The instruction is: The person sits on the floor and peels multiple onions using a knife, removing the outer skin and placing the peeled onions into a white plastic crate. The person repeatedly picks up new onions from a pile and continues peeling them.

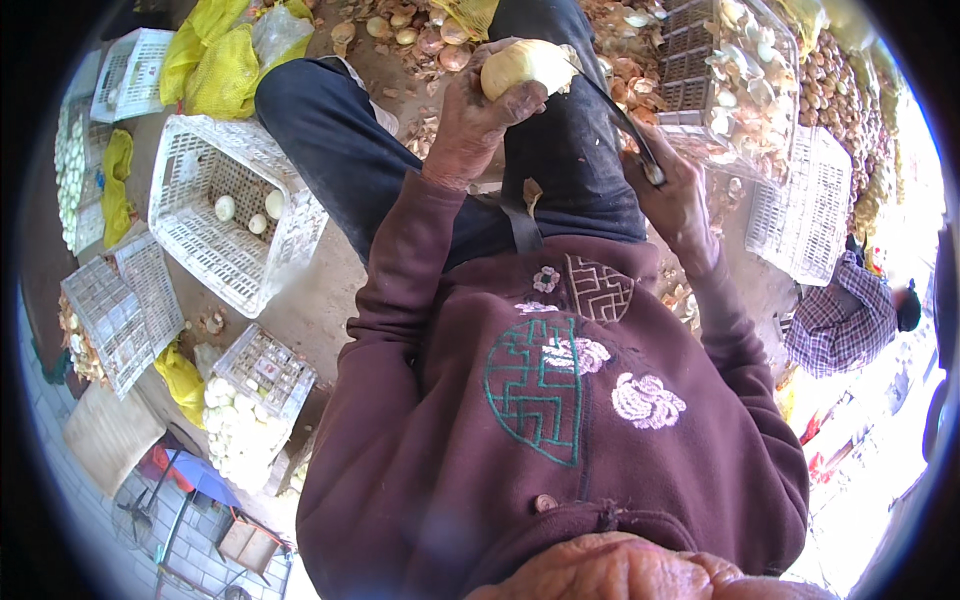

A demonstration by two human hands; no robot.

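Observation:
My left hand (468, 125) is raised over my lap, its fingers and thumb wrapped round a pale, peeled-looking onion (522, 68). Closed round the handle end of a knife (618, 112) is my right hand (677, 200), to the right of my knee. The dark, narrow blade slants up and left, and its tip reaches the right end of the onion, where a bit of loose skin shows. Whether the tip touches or cuts in, I cannot tell. A dry brown flake of skin (531, 192) lies on my lap near a dark strap.
A white plastic crate (165, 200) with three onions stands at left. Another crate (690, 65) at right is heaped with skins and onions. Unpeeled onions (425, 40) and loose skins litter the floor ahead. Yellow net bags (222, 75) lie far left. A person in a checked shirt (845, 315) sits at right.

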